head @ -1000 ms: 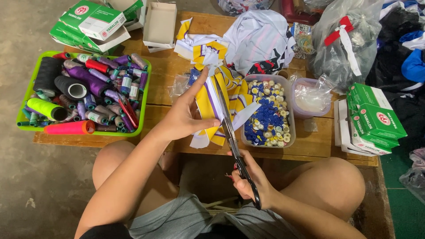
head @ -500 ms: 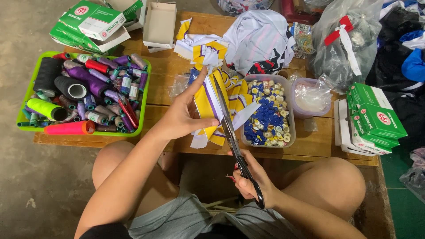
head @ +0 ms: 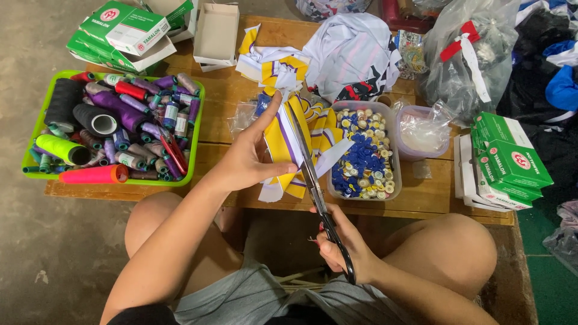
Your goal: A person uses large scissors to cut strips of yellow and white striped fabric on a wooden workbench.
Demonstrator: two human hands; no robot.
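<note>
At the far left a green tray [head: 195,129] sits on the wooden table [head: 433,204], packed with spools of thread [head: 120,111] in black, purple, neon yellow, pink and red, large cones at its left side and small spools at its right. Behind it lies a stack of green and white boxes [head: 117,30], and next to those an open white box [head: 217,33] that looks empty.

The left hand [head: 250,159] is over the middle of the table, its fingers closed around a strip of yellow, white and purple cloth [head: 283,144], held up on edge above a loose pile of the same cloth. The right hand [head: 343,244] is near the table's front edge, fingers through the dark handles of long scissors [head: 310,177], whose blades run up along the strip, touching it.

Just right of the blades a clear tub [head: 334,189] holds blue, white and yellow buttons. Beside it stands a small tub [head: 445,141] with a clear bag inside. Behind is a clear plastic bag [head: 463,66] of cloth, and at far right, more green boxes [head: 509,159].
</note>
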